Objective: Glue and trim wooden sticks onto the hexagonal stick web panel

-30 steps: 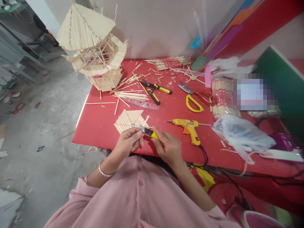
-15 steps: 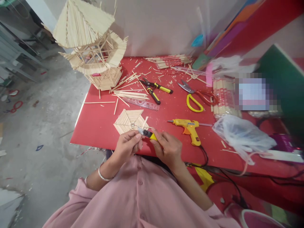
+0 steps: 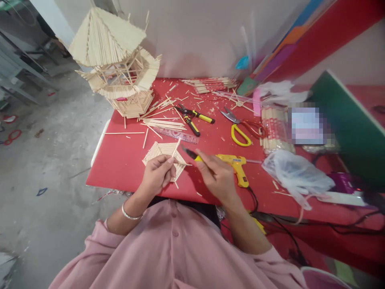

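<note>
Left hand (image 3: 159, 173), centre of frame: narrow pinch grip, thumb and fingertips on a short, pale, straight wooden stick (image 3: 177, 147). Stick's long axis runs steeply, free end up and slightly right; lower end hidden by fingers. Right hand (image 3: 219, 176), right of centre: grip closed round a yellow-and-black utility knife (image 3: 193, 155). Knife's long axis slants lower right to upper left, blade end upper left, tip just right of the stick.

Under the left hand, a flat hexagonal panel of pale wooden sticks (image 3: 159, 148) on the red worktop (image 3: 114, 160), partly covered; thin ends jut out right and at the bottom. Yellow plastic glue gun (image 3: 240, 172) behind the right hand, grip end toward lower right, nozzle hidden. Above the panel, clear plastic ruler (image 3: 180, 135), long axis left to right, dipping right. Yellow-and-black-handled pliers (image 3: 190, 116) above that, handles toward lower right. Upper left: tiered pagoda model of pale sticks (image 3: 111, 44), upright.
</note>
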### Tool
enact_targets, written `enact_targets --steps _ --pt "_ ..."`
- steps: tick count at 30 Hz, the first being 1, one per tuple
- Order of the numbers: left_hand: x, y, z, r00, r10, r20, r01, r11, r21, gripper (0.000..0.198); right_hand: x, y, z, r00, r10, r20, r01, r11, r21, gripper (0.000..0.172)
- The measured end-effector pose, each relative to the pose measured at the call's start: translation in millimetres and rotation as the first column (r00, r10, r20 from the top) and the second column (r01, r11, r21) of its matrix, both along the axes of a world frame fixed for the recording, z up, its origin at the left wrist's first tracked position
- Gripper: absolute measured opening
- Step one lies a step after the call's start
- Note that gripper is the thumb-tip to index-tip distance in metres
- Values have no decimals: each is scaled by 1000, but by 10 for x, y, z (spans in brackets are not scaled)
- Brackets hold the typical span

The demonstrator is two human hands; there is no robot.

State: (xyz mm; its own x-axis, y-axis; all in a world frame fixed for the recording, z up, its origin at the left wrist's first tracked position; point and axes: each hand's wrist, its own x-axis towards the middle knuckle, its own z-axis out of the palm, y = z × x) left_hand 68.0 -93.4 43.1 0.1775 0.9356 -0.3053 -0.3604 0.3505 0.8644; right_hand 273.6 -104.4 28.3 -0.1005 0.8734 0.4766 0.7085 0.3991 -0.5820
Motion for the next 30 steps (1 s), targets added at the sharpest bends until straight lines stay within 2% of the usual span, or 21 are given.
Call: enact_targets --steps 2,5,9,16,25,30 --pt "42 83 39 999 -36 7 36 999 31 48 -107 -31 -54 999 43 -9 -43 999 20 37" --pt "88 120 71 997 -72 20 71 996 54 48 -107 -21 -84 999 35 12 -35 998 56 37" --pt "139 137 93 997 -67 27 67 997 30 49 3 53 -15 994 3 109 -13 996 90 35" --pt "238 231 139 992 -60 110 64 997 -32 49 89 230 32 968 -86 236 19 962 273 30" --pt "369 183 110 987 -10 160 34 989 -146 48 236 300 -34 952 -94 293 12 963 270 28" --pt "404 182 105 983 23 182 10 985 -175 45 195 310 -38 950 -79 301 -6 962 272 26"
